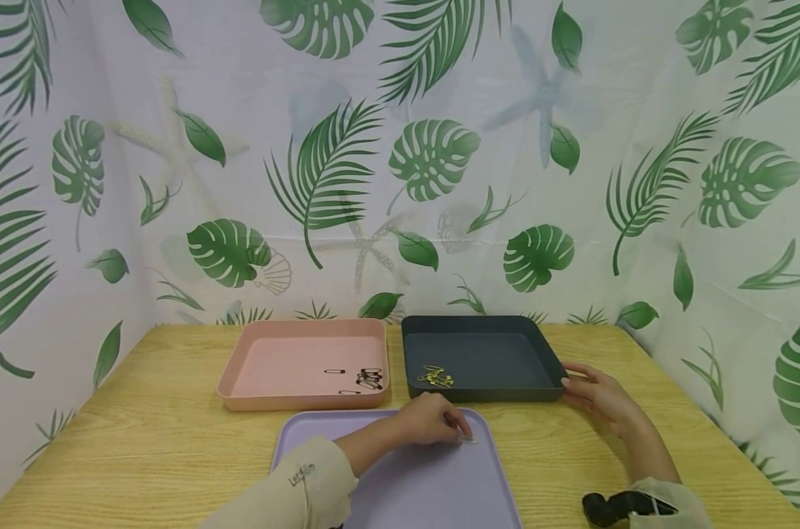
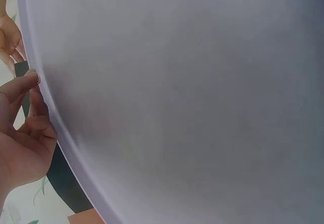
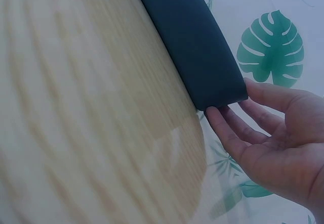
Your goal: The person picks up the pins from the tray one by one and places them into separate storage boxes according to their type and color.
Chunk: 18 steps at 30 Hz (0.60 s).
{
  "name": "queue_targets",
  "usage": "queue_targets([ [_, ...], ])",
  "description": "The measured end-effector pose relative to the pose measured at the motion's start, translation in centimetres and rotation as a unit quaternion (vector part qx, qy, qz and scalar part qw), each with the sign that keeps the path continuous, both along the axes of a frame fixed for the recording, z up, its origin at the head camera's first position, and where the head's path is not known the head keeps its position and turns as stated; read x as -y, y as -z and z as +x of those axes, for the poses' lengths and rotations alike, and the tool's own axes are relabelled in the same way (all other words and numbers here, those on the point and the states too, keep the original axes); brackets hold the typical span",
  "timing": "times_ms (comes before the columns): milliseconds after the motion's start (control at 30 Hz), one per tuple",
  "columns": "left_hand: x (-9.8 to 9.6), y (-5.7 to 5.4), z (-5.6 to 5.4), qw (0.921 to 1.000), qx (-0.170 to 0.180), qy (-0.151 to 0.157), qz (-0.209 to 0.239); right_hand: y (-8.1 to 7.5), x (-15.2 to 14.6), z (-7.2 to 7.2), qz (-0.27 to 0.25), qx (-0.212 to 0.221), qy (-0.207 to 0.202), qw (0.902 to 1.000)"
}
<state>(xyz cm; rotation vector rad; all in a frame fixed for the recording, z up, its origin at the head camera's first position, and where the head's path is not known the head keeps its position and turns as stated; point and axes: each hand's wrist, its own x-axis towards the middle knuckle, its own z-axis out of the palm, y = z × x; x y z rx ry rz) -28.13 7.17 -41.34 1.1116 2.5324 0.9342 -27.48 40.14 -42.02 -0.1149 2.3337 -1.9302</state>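
Observation:
My left hand (image 1: 433,420) is over the far right part of the lilac tray (image 1: 439,481), pinching a small pale pin (image 1: 469,441) close above its surface. In the left wrist view the thumb and index finger (image 2: 31,77) meet near the tray's edge. The right hand (image 1: 601,400) touches the front right corner of the dark tray (image 1: 479,395) with its fingers nearly straight. Gold safety pins (image 1: 435,377) lie in that tray's front left corner. Black safety pins (image 1: 369,378) sit in the pink tray (image 1: 300,402), mostly at its front right.
A patterned leaf cloth (image 1: 366,198) hangs behind and on both sides of the wooden table (image 1: 142,441). The pink and dark trays stand side by side at the back, and the lilac tray is in front of them. A black strap (image 1: 621,507) is on the right wrist.

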Motion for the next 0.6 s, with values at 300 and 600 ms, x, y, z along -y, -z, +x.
queue_targets([
  [300, 0.5, -0.4, -0.5, 0.9998, -0.013, 0.004, 0.015, 0.1, 0.0, -0.2, 0.006, 0.002, 0.0, 1.0],
  [600, 0.9, -1.6, -1.3, 0.9994, 0.002, 0.005, 0.034, 0.1, 0.0, -0.1, 0.004, -0.001, -0.003, 1.0],
])
